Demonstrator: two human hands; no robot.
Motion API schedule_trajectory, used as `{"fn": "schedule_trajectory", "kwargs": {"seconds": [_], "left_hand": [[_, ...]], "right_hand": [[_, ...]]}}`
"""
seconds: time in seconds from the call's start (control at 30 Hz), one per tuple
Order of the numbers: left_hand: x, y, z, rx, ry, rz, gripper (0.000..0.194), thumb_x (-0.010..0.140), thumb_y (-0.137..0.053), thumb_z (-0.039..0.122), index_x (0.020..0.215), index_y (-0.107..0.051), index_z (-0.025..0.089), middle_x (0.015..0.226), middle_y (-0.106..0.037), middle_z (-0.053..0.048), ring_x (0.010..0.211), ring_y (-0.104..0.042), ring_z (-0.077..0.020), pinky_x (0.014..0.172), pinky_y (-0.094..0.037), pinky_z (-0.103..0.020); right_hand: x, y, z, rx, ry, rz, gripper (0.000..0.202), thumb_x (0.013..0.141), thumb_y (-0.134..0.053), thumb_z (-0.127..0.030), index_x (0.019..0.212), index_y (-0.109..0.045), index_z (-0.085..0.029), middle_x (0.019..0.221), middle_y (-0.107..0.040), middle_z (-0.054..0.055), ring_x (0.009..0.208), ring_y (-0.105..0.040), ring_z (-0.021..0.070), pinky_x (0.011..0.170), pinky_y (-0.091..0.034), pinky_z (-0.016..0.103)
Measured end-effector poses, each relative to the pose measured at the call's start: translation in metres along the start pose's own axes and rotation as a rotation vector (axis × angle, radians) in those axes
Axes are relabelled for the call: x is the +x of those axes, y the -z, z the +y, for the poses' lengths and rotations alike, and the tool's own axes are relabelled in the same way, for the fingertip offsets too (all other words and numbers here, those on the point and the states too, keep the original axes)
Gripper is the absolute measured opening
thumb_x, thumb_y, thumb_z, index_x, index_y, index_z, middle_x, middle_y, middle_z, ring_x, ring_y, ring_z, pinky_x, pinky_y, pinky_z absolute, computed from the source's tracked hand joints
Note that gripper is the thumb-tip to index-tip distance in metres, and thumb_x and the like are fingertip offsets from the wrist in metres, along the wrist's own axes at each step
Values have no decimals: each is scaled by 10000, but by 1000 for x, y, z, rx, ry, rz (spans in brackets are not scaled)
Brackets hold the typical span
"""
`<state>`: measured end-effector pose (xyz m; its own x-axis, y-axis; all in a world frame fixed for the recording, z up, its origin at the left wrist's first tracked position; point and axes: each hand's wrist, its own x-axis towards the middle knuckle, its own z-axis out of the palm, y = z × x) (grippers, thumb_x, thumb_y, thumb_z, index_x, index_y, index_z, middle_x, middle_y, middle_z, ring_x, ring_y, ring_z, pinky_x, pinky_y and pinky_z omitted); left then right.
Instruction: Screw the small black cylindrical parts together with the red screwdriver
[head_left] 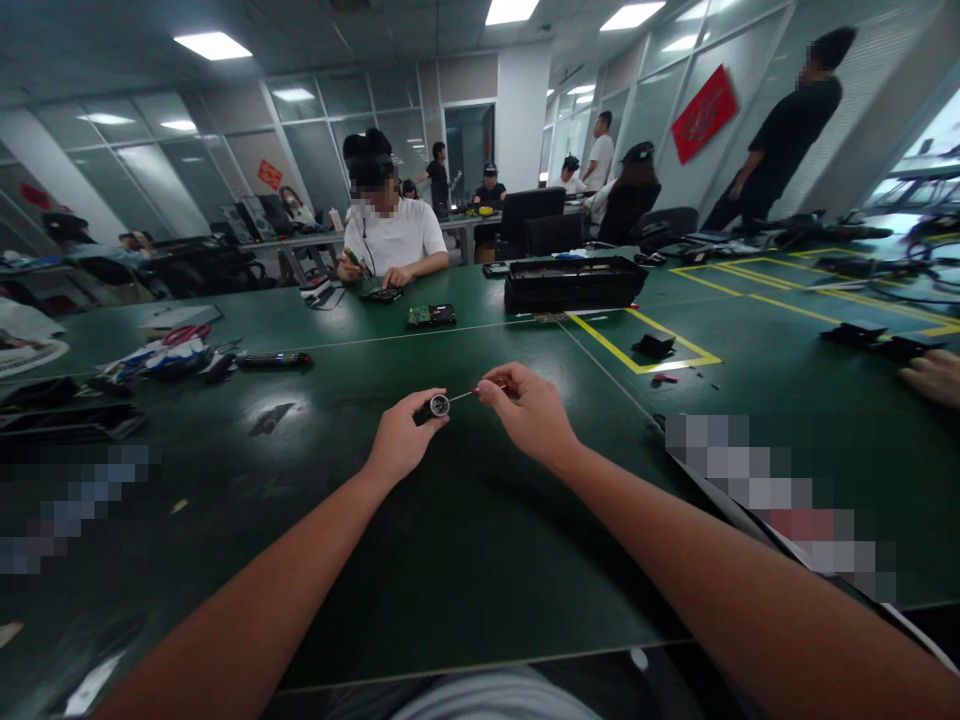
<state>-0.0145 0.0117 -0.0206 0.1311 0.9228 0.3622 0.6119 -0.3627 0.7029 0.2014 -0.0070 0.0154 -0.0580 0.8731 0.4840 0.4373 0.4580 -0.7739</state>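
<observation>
Over the middle of the green table [480,560], my left hand [401,435] is closed around a small black cylindrical part [438,406] with a pale ring at its round end. Opposite it, my right hand [529,405] pinches the reddish handle of a screwdriver [463,394]. Its thin metal shaft points left, and the tip is at or close to the round end of the part; whether it touches, I cannot tell. Fingers cover most of the handle and the body of the part.
A green circuit board [431,316] and a long black housing [574,283] lie farther back. Left are a black pen-shaped tool [274,360] and red-handled scissors [187,335]. A small black block [654,346] sits inside yellow tape. A co-worker [394,235] sits opposite; another person's hand [934,377] is at right.
</observation>
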Motion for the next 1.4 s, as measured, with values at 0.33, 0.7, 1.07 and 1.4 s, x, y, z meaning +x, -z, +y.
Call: {"fn": "schedule_trajectory", "kwargs": {"seconds": [0.33, 0.7, 1.07, 1.4], "left_hand": [[1, 1, -4, 39, -15, 3, 429, 839, -765, 186, 1242, -711, 323, 1299, -684, -43, 1258, -603, -280, 1202, -333, -552], [-3, 0, 3, 99, -87, -51, 370, 869, -735, 255, 1232, -703, 320, 1269, -699, -45, 1248, -600, -282, 1174, -320, -576], [-5, 2, 8, 121, -77, -66, 349, 885, -712, 255, 1230, -699, 311, 1293, -686, -52, 1266, -586, -292, 1200, -254, -613], [-3, 2, 6, 128, -67, -39, 352, 875, -731, 243, 1218, -702, 317, 1296, -685, -47, 1280, -579, -291, 1206, -225, -633]], "right_hand": [[1, 0, 3, -231, 99, -7, 278, 935, -636, -450, 799, -667, -209, 663, -661, -2, 584, -575, 145, 579, -392, 283], [0, 0, -4, -215, 84, -60, 394, 1025, -449, -444, 847, -713, -212, 699, -687, 16, 625, -612, 162, 637, -411, 303], [-6, 0, -13, -212, 119, -129, 251, 1006, -452, -362, 1024, -654, -215, 780, -679, 29, 722, -627, 190, 662, -420, 311], [-5, -2, -11, -168, 114, -121, 275, 961, -516, -298, 1216, -555, -201, 911, -708, 64, 835, -665, 221, 736, -470, 341]]}}
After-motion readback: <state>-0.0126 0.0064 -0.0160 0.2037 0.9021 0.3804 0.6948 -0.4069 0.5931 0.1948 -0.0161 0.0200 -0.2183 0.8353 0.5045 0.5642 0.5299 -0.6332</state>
